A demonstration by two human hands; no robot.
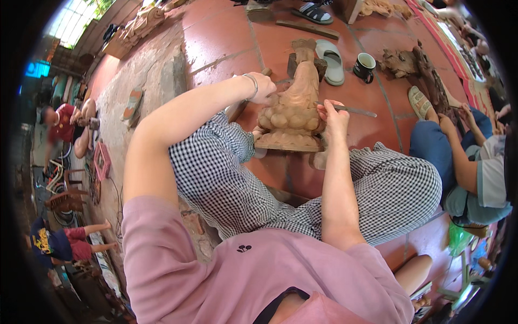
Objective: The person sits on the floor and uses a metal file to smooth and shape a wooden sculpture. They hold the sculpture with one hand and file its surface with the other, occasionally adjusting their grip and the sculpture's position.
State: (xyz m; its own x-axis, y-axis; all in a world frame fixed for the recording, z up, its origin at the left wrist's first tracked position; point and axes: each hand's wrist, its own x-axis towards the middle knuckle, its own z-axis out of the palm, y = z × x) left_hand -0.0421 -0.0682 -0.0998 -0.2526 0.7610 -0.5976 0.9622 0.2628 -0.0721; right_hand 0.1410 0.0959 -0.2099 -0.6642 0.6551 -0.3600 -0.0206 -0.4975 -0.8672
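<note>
The right hand pinches a thin, flat, grey metal tool in its fingers, and the brown carved wooden statue stands just left of it. The left hand is curled at the statue's other side; whether it grips anything, one cannot tell. A round black cup sits past the right hand.

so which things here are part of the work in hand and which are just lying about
In use, it seems: carved wooden figure; flat metal tool in the right hand.

Apparently just lying about: pale slipper; dark mug; wooden strip.
</note>
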